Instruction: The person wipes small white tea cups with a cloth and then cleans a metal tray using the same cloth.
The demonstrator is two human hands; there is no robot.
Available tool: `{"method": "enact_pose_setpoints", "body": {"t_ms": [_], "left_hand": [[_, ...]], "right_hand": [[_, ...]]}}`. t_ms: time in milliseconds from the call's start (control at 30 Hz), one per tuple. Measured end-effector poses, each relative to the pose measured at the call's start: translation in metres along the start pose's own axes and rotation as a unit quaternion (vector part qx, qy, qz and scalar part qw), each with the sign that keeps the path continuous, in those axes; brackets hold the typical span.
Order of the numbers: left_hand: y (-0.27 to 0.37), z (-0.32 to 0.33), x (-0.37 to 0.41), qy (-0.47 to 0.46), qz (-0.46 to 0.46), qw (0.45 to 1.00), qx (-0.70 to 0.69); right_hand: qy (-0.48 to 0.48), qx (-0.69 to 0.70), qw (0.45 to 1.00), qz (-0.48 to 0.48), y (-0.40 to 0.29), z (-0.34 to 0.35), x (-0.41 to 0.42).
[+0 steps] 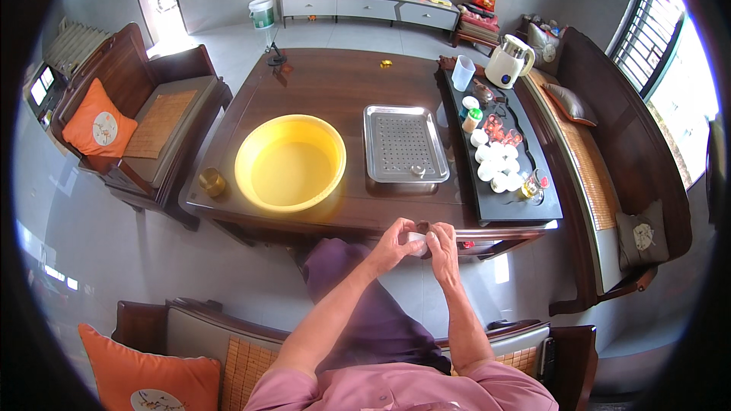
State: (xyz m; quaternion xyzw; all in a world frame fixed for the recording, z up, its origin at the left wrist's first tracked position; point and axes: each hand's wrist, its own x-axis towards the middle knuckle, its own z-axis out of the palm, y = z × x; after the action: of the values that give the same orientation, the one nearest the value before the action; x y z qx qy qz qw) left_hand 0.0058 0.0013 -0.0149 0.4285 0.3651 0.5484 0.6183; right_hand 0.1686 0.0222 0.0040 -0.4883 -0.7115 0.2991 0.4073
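My left hand (pixel 396 245) and my right hand (pixel 443 246) meet at the near edge of the dark wooden table. Between their fingers is a small whitish cup-like piece (pixel 417 243), with something brown beside it; its exact kind is unclear. Beyond the hands lies a perforated stainless steel tray (pixel 404 137) with a small clear glass piece (pixel 418 170) on it. To its left stands a large yellow plastic basin (pixel 290 162) that appears to hold water. Several white cups (pixel 497 164) are grouped on a black tea tray (pixel 515 207) at the right.
A brass-coloured cup (pixel 212 182) stands at the table's left corner. On the tea tray are an electric kettle (pixel 507 63), a frosted plastic jug (pixel 463 73), reddish cups (pixel 502 130) and a glass with amber liquid (pixel 534 184). A wooden bench (pixel 651 154) runs along the right.
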Motion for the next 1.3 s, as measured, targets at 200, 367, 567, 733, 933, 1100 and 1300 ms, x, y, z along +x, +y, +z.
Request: {"method": "enact_pose_setpoints", "body": {"t_ms": [200,367,567,733,933,1100,1300], "left_hand": [[-0.003,-0.005,0.005,0.027,-0.029,0.999,-0.034],[-0.009,-0.011,0.006,0.012,-0.076,0.989,-0.128],[0.001,-0.001,0.002,-0.041,-0.067,0.996,-0.042],[0.001,-0.005,0.002,-0.025,-0.051,0.995,-0.078],[0.012,-0.004,0.002,-0.008,-0.097,0.979,-0.18],[0.012,-0.008,0.0,-0.025,-0.097,0.974,-0.202],[0.014,-0.004,-0.001,0.026,-0.066,0.986,-0.151]], "right_hand": [[-0.014,0.137,0.989,0.062,-0.026,-0.004,0.0],[-0.034,0.183,0.976,0.111,-0.023,-0.004,0.0],[-0.013,0.204,0.973,0.112,-0.022,-0.003,-0.004],[0.02,0.476,0.857,0.196,-0.019,-0.01,0.0],[0.103,0.157,0.981,0.046,-0.024,-0.014,0.002],[0.011,0.022,0.994,-0.105,-0.023,-0.008,0.006],[0.011,0.096,0.989,0.113,-0.016,-0.011,0.006]]}}
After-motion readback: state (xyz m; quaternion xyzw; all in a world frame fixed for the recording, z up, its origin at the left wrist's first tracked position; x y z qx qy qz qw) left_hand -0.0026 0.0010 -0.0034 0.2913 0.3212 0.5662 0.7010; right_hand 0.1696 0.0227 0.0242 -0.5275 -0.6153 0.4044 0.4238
